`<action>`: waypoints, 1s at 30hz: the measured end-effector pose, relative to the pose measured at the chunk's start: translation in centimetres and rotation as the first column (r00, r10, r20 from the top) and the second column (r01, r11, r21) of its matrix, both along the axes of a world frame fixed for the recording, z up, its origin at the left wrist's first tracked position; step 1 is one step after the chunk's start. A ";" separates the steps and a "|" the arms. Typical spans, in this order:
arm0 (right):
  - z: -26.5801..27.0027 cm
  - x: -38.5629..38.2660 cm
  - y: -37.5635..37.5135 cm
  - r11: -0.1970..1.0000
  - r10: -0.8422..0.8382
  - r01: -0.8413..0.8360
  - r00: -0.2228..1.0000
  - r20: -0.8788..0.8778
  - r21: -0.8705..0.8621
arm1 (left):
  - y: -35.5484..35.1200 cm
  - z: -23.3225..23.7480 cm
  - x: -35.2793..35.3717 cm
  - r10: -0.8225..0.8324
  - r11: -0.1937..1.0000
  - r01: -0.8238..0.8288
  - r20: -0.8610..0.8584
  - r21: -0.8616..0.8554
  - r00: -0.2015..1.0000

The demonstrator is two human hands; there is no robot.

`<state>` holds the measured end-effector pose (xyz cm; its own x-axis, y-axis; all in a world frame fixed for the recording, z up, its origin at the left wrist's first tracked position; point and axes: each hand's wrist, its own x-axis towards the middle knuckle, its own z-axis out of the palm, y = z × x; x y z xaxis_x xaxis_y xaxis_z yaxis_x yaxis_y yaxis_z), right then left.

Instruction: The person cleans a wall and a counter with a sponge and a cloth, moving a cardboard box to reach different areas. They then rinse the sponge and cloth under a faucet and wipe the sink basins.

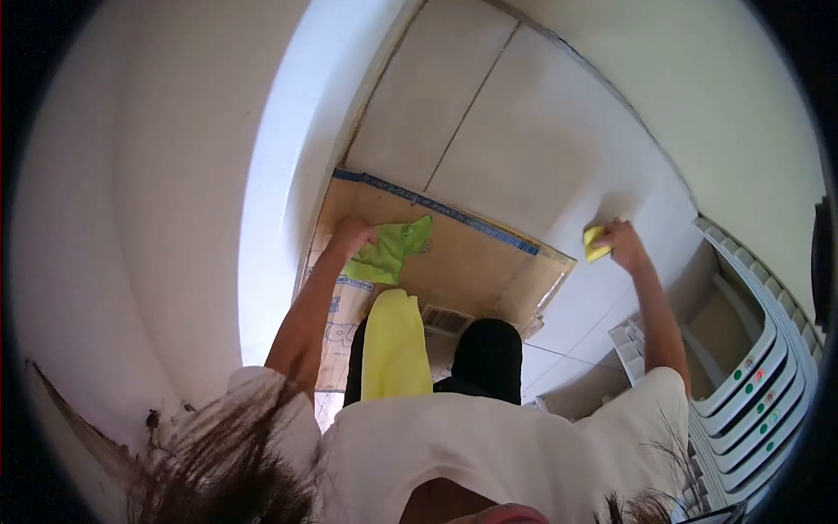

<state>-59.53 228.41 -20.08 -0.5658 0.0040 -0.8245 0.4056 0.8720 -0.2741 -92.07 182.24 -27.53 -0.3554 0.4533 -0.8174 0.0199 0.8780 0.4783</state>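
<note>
In the head view, the left hand [355, 236] holds a green cloth [388, 251] over the left part of a flattened piece of cardboard [463, 244]; its grip is narrow, closed on one end of the cloth, and the rest spreads out loosely to the right. The right hand [621, 243] reaches farther out, beyond the cardboard's right end, with its grip closed on a small yellow sponge [596, 244] above or against the pale tiled floor [524, 140]; I cannot tell if the sponge touches the tiles.

The cardboard lies on the floor in front of the person, with blue printed tape [454, 214] along its far edge and a barcode [447, 320] near the knees. A yellow cloth [395, 345] drapes over the left thigh, against black trousers [489, 358]. To the right, beside the right arm, stand grey slatted plastic pieces [755, 349] with round green and red marks. A pale wall [183, 175] rises on the left.
</note>
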 end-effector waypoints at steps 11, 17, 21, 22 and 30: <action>-6.2 -30.8 -18.7 0.946 0.048 -0.306 0.457 -0.888 -0.106 | -3.1 -4.9 0.5 -0.471 0.859 0.503 -0.239 0.093 0.849; -3.9 -4.7 -6.4 0.971 0.227 -0.228 0.790 -0.570 0.072 | -2.2 -4.1 0.4 -0.019 0.999 0.022 0.083 -0.033 0.996; -2.4 6.4 -0.4 0.965 0.138 -0.118 0.988 -0.072 0.233 | -1.8 -3.9 1.2 -0.035 0.999 0.034 -0.169 -0.011 0.985; 0.7 2.9 -0.7 0.973 0.202 -0.196 0.978 -0.047 0.122 | -0.2 -1.5 0.0 -0.045 0.997 0.041 -0.051 -0.068 0.998; 0.0 -25.6 -17.6 0.949 -0.306 0.203 0.425 -0.852 -0.240 | 0.8 0.6 -0.4 -0.238 0.971 0.238 -0.042 0.007 0.970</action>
